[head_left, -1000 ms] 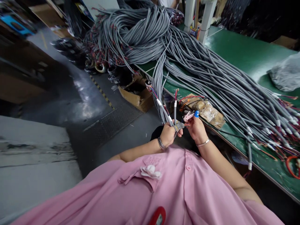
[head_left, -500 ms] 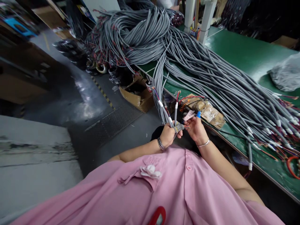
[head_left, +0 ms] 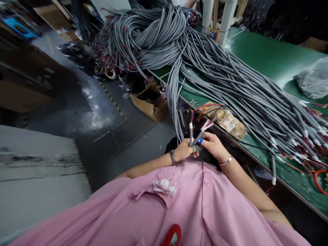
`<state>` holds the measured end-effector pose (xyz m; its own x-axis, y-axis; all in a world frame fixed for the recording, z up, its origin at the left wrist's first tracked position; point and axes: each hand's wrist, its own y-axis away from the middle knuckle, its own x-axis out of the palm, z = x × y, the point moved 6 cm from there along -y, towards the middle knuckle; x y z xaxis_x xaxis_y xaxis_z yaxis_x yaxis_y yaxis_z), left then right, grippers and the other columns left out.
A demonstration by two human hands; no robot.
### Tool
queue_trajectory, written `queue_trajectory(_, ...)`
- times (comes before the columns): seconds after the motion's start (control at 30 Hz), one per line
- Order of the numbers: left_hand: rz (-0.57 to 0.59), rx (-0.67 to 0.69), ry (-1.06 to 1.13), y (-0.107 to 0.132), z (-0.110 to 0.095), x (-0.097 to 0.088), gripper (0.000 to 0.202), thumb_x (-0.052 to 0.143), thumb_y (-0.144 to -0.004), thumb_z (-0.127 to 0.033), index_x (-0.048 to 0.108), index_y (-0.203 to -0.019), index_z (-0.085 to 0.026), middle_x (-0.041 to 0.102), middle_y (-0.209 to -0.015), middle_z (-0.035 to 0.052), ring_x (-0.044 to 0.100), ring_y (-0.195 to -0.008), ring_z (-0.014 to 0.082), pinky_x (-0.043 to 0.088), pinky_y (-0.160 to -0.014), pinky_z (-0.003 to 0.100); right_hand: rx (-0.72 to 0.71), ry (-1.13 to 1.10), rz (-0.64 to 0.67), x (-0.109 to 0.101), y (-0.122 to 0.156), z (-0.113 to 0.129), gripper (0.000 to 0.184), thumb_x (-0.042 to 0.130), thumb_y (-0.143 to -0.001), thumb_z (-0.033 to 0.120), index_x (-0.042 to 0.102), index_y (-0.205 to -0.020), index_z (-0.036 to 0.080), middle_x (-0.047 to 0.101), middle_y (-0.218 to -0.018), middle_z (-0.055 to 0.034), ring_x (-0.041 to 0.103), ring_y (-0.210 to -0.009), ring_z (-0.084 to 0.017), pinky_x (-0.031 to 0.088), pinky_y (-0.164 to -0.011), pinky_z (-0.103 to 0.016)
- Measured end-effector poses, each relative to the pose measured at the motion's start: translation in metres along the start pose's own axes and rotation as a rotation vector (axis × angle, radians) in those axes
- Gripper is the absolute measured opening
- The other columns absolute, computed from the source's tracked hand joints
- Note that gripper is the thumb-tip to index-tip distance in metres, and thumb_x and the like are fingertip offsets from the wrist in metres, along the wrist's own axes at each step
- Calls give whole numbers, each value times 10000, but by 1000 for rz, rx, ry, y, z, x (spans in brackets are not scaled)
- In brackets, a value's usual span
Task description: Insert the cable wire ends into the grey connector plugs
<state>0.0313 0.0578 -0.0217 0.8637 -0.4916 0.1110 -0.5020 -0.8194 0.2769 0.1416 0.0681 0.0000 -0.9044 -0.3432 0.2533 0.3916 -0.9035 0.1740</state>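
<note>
My left hand (head_left: 184, 149) is closed around a few grey cables (head_left: 175, 92) that hang down from the table edge. Its thumb wears a grey cover. One cable end with a white band (head_left: 191, 125) stands up from this grip, its thin coloured wires showing at the tip. My right hand (head_left: 214, 147), a blue wrap on its thumb, pinches a second grey cable (head_left: 199, 136) beside the left thumb. That cable leans to the right, and its white-wrapped end (head_left: 206, 126) splits into pale and coloured strands. Fingers hide the cables' lower parts.
A large heap of grey cables (head_left: 156, 41) lies across the green table (head_left: 258, 54). Near the table edge is a taped cardboard piece (head_left: 232, 125) with loose wires. An open carton (head_left: 146, 106) stands on the floor, and a clear plastic bag (head_left: 314, 78) lies at right.
My right hand has moved left and down to meet my left hand, its thumb now pressed on a cable. The white-wrapped end now points up and right; other banded ends have dropped from sight.
</note>
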Motion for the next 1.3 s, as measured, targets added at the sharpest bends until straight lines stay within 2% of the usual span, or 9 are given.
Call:
queue_trajectory(0.13,54,-51,-38,-3,4,0,335,699,-753,-416,598,-659,-110,638,-532,47,574,-430,115,452,-450,218,-93,104,-52,-7,5,-1,230,698,-784,434,653,-810,211,660,-678,3,582,-593,-145,472,-599,-286)
queue_trajectory(0.33,-160,12,178,-8,5,-11,361,701,-745,-452,609,-692,-108,635,-542,38,574,-420,125,456,-433,233,-96,59,-243,-36,16,-13,274,673,-805,460,673,-902,204,655,-804,-14,559,-669,-121,466,-645,-262)
queue_trajectory(0.43,-211,46,237,-9,2,-10,370,708,-735,-461,611,-690,-107,633,-541,35,576,-429,125,469,-443,237,-92,-16,-226,-23,19,-12,285,745,-744,427,663,-909,209,667,-832,-26,576,-695,-133,469,-627,-263)
queue_trajectory(0.5,-204,53,245,-9,0,-8,381,704,-737,-472,614,-682,-105,637,-546,39,583,-442,126,485,-466,242,-138,-58,-289,-14,20,-6,243,734,-755,422,639,-826,211,639,-701,-6,562,-621,-131,462,-579,-266)
queue_trajectory(0.6,-118,38,202,-7,-1,-4,387,705,-739,-478,634,-695,-100,670,-590,63,626,-502,145,516,-529,259,-141,-109,-320,-4,18,-1,254,727,-757,426,592,-750,211,573,-553,27,520,-496,-119,445,-506,-270)
queue_trajectory(0.7,-15,23,89,-4,0,-1,377,726,-726,-466,655,-706,-96,697,-639,89,657,-560,163,531,-570,268,-92,-131,-243,2,13,0,310,735,-736,459,556,-715,207,539,-493,44,494,-425,-112,428,-460,-268)
queue_trajectory(0.77,-8,29,46,-2,1,-2,369,732,-723,-458,664,-711,-96,700,-643,91,659,-561,166,533,-568,271,-70,-120,-203,4,10,0,339,741,-721,481,546,-704,204,534,-478,46,491,-410,-110,422,-450,-265)
queue_trajectory(1.03,-222,77,289,0,1,-11,341,719,-738,-446,649,-749,-112,685,-619,59,635,-507,161,538,-532,294,-89,-55,-332,0,10,10,331,774,-685,461,570,-667,200,556,-522,24,473,-475,-109,403,-461,-257)
queue_trajectory(1.3,-298,93,309,2,-1,-15,357,717,-730,-463,622,-715,-119,656,-591,40,602,-468,136,512,-485,266,-126,6,-339,-2,9,8,334,776,-686,465,585,-666,192,556,-567,15,439,-518,-106,381,-490,-257)
